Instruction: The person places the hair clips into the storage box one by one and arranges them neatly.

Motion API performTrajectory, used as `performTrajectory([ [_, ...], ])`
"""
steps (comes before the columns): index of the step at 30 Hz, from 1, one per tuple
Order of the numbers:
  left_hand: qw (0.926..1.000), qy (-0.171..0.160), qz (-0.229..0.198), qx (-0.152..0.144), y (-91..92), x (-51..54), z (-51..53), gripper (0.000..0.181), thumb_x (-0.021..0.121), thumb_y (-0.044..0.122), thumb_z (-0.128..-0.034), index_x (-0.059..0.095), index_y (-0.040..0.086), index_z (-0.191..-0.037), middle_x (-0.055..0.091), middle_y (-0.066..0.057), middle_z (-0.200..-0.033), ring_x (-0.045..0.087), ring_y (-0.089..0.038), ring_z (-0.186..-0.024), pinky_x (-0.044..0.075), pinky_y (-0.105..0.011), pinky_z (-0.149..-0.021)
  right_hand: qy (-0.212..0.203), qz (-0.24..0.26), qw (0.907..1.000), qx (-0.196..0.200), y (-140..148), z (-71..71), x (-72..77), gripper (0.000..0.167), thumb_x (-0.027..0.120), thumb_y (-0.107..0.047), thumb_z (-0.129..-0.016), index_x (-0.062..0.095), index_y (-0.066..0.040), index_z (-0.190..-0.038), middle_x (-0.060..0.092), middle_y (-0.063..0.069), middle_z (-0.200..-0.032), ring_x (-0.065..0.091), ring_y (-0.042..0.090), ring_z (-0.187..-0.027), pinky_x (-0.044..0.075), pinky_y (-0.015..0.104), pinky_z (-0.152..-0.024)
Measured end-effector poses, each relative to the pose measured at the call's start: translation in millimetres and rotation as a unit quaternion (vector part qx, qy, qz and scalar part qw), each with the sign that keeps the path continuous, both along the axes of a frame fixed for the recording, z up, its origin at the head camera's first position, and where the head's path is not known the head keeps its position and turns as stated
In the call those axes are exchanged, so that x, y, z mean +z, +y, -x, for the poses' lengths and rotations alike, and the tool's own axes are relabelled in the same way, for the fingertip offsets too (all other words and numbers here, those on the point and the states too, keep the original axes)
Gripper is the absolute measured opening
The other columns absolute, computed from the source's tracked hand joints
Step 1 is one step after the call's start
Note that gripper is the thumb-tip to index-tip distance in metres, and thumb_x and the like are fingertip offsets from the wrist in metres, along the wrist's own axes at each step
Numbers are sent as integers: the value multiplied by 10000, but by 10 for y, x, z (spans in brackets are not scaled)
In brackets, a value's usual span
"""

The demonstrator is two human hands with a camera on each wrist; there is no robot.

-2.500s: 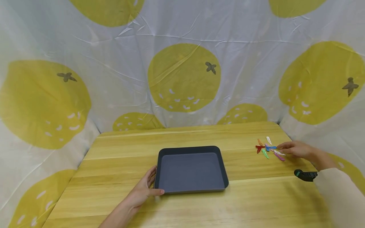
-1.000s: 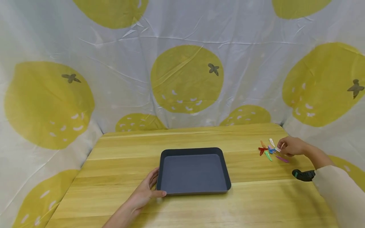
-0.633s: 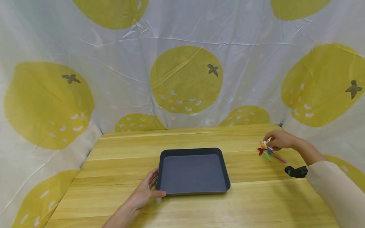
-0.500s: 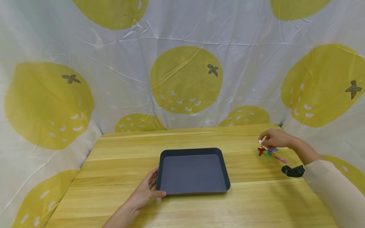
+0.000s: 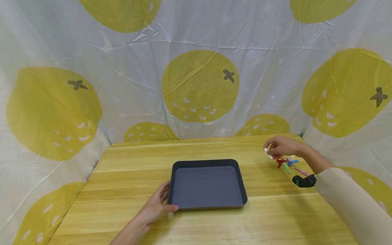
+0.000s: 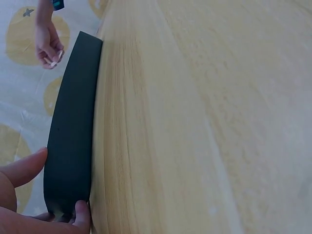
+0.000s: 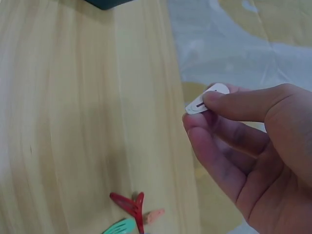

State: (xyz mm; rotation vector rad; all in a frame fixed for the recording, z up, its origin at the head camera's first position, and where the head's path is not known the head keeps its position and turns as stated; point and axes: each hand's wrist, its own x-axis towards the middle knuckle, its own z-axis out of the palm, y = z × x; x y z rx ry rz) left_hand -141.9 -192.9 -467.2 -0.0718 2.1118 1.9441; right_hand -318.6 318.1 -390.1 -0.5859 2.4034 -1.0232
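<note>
My right hand [image 5: 280, 146] pinches a white snap hair clip [image 7: 207, 99] between thumb and fingertips, raised above the table. Below it lies a loose pile of hair clips: red ones [image 5: 280, 163], a green one [image 5: 286, 168], a blue one [image 5: 293, 163] and a purple one [image 5: 301, 172]. An orange clip [image 7: 155, 215] shows beside the red ones in the right wrist view. My left hand [image 5: 154, 206] grips the near left corner of a dark grey baking tray [image 5: 208, 207], thumb on its rim and fingers along its side. Nothing lies in the tray.
The wooden table [image 5: 137, 170] carries the tray in the middle and the clips at the right. A lemon-print curtain [image 5: 134, 88] hangs behind and on both sides. A black wrist camera mount [image 5: 304, 181] juts out under my right sleeve.
My right hand has picked the white clip out of the pile and carried it left, toward the tray. The left hand and the tray have stayed in place.
</note>
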Motion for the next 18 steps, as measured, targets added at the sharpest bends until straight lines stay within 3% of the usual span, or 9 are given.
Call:
performTrajectory([
  [9, 10000, -43, -10, -22, 4, -22, -9, 1045, 805, -161, -751, 248, 8, -1619, 237, -262, -1651, 173, -498, -1505, 165, -667, -1191, -114, 56, 9995, 276, -246, 50, -18, 85, 607, -62, -1040, 651, -8, -1089, 650, 113, -779, 588, 231, -684, 569, 328, -652],
  [18, 10000, -69, -22, -15, -13, -39, 4, 1052, 812, -151, -757, 243, 22, -1625, 219, -257, -1659, 159, -494, -1509, 165, -669, -1190, 35, -17, 9987, 515, -650, 90, -51, 78, 592, -65, -1047, 646, -26, -1087, 669, 102, -806, 632, 246, -736, 592, 497, -761],
])
